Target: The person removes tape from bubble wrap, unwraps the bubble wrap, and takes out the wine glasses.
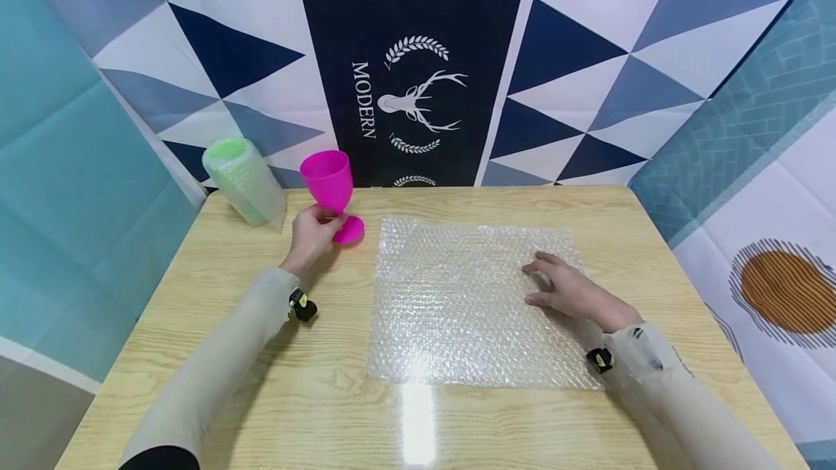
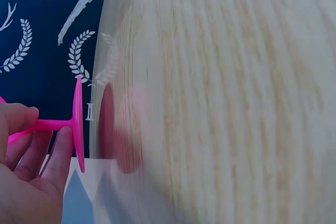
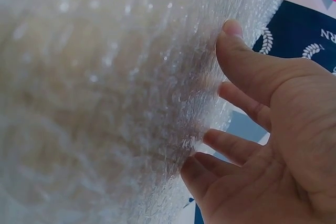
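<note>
A bright pink plastic goblet (image 1: 327,178) is at the back left of the table, tilted slightly. My left hand (image 1: 312,239) pinches its stem between thumb and fingers. In the left wrist view the goblet's round base (image 2: 79,124) shows a gap above the wooden surface. A sheet of clear bubble wrap (image 1: 451,303) lies flat across the middle of the table. Over its right part my right hand (image 1: 562,289) has its fingers spread and relaxed, holding nothing. The right wrist view has those fingertips (image 3: 231,27) right at the bubble wrap (image 3: 105,98).
A green item wrapped in bubble wrap (image 1: 240,178) stands at the table's back left corner, left of the goblet. Patterned cloth (image 1: 418,93) hangs directly behind the wooden table (image 1: 326,412). More cloth panels flank both sides.
</note>
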Tool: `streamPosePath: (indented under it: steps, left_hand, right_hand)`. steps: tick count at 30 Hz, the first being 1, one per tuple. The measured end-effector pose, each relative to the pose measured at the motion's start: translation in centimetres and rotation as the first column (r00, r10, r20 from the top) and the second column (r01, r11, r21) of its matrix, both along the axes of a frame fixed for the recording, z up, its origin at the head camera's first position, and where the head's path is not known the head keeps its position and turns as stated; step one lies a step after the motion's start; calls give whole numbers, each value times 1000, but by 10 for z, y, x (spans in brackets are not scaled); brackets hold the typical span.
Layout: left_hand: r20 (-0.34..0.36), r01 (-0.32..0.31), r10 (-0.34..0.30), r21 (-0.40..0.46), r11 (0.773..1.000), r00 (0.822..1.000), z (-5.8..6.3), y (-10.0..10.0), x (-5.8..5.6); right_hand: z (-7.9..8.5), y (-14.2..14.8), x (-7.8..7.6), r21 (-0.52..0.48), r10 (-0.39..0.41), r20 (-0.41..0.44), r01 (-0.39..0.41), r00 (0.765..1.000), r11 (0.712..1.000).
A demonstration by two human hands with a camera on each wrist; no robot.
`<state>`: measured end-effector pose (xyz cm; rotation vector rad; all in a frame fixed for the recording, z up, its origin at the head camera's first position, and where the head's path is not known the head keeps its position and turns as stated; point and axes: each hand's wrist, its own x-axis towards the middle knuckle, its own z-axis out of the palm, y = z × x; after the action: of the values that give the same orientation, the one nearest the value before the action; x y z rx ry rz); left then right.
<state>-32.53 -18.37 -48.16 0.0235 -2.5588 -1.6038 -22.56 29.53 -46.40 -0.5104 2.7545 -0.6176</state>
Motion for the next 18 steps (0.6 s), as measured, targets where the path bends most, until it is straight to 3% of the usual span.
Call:
streamPosePath:
  steps: [8, 18]
  left_hand:
    - [-37, 6, -9, -81, 997, 999, 2, 0, -6]
    - [-35, 30, -34, -112, 993, 999, 1, 2, -13]
  right_hand:
    - [-2, 1, 0, -17, 0, 2, 0, 1000, 1000]
    - [-1, 0, 1, -21, -5, 2, 5, 1000, 1000]
